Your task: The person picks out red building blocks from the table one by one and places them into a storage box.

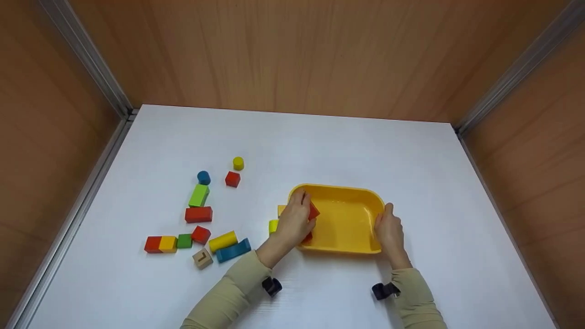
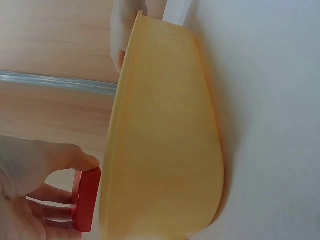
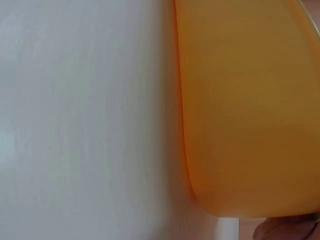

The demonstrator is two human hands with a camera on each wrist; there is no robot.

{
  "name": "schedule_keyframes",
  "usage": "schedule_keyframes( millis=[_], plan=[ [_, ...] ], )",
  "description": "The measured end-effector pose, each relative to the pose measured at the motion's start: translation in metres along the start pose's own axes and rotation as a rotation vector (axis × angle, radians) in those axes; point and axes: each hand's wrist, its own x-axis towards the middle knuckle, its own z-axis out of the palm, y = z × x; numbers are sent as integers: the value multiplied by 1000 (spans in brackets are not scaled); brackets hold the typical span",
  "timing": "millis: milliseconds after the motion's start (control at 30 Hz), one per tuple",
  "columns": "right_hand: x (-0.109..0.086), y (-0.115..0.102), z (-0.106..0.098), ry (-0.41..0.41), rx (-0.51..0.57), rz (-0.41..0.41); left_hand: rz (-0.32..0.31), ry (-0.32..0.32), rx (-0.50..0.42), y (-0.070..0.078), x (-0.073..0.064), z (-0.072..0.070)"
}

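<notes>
A yellow plastic tub [image 1: 347, 249] stands on the white table. My left hand [image 1: 293, 221] is at its left end, above the rim. In the left wrist view the thumb and fingers pinch a red block [image 2: 87, 200] just beside the tub's rim. My right hand [image 1: 390, 230] grips the tub's right end, with fingers at the rim; most of that hand lies outside the right wrist view. Close to the left hand, a yellow-green block [image 1: 273, 226] and a pale yellow block [image 1: 281, 210] are partly hidden behind it.
Several blocks lie left of the tub: a blue arch [image 1: 234, 250], a yellow cylinder [image 1: 223, 241], a wooden cube [image 1: 202, 258], a green cube [image 1: 184, 241], a red block [image 1: 199, 214], a light green block [image 1: 199, 195] and others. Wooden walls [image 1: 292, 55] bound the table.
</notes>
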Motion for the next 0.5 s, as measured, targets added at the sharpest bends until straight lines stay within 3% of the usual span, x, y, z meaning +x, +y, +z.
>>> schedule_keyframes(
  millis=[233,500],
  plan=[
    [1,0,0,-15,3,10,52,-50,78,-3,5,14],
    [1,-1,0,-21,8,13,69,-91,119,-9,10,28]
  ],
)
